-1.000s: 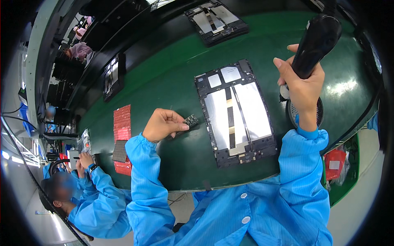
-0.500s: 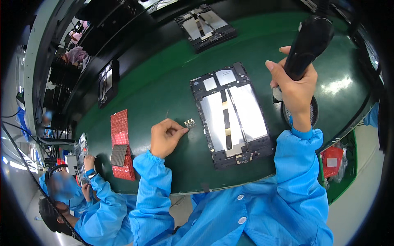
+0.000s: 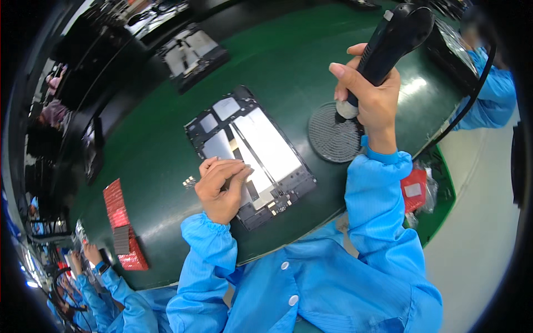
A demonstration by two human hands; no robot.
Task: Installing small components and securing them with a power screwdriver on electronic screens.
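Observation:
My right hand (image 3: 373, 91) is wrapped around a black handheld tool (image 3: 388, 47) shaped like an electric screwdriver. Its lower end, with a pale grey collar, points down at a round grey dish (image 3: 327, 136) with a pitted surface. An opened tablet-like device (image 3: 269, 141) lies in front of me, silver plates and dark ribbon cables exposed. Over its near left part hovers my left hand (image 3: 222, 188), thumb and fingertips brought together; anything between them is too small to make out. A small part with gold-coloured pads (image 3: 189, 182) lies on the table left of this hand.
Red bubble wrap (image 3: 115, 202) with a dark grey strip (image 3: 121, 240) on it lies to the left. Another opened device (image 3: 191, 55) stands farther back. A green bin (image 3: 444, 191) is below the right table edge. Co-workers' blue sleeves show at lower left and upper right.
My left hand has left the small part on the table and moved right over the device. The tool's lower end has come over the round dish. The view has turned right.

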